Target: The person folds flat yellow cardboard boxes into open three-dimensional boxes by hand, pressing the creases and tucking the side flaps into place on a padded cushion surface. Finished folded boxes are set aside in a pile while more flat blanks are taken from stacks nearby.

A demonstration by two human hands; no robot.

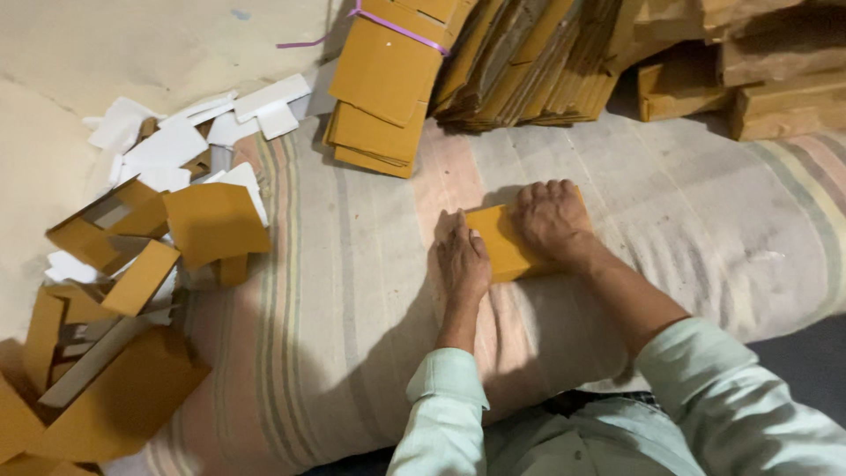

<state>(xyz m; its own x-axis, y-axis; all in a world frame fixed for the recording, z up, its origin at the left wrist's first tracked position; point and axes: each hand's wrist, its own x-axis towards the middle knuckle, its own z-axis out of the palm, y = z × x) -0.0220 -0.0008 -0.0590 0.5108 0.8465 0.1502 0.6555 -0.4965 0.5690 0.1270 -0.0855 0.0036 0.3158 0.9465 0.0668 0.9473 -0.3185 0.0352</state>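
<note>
From the head camera, looking down: a person in pale green sleeves sits at a striped cloth (352, 291) spread over a soft, lumpy pad. Both hands press on one small brown card piece (504, 251) that lies flat on the cloth, right in the middle of the picture.

The left hand (463, 263) lies flat with its fingers stretched out. It rests on the left edge of the card piece and partly on the cloth. It is not gripping anything.

The right hand (552, 218) has its fingers curled down, pushing on the top right part of the card piece. I cannot tell if any fingers are tucked under the edge.

At the top, a tied bundle of flat brown cards (388, 79) leans with a purple band (397, 28) around it. More brown stacks (538, 57) stand just beside it. On the left is a messy pile of folded boxes (132, 256), brown outside and white inside.

What could go wrong? The pad under the cloth looks soft, so a hard push may bend the card in the wrong spot. The card could also slide on the cloth if one hand lifts. The leaning bundle sits near the hands, and a bump might tip it over.
</note>
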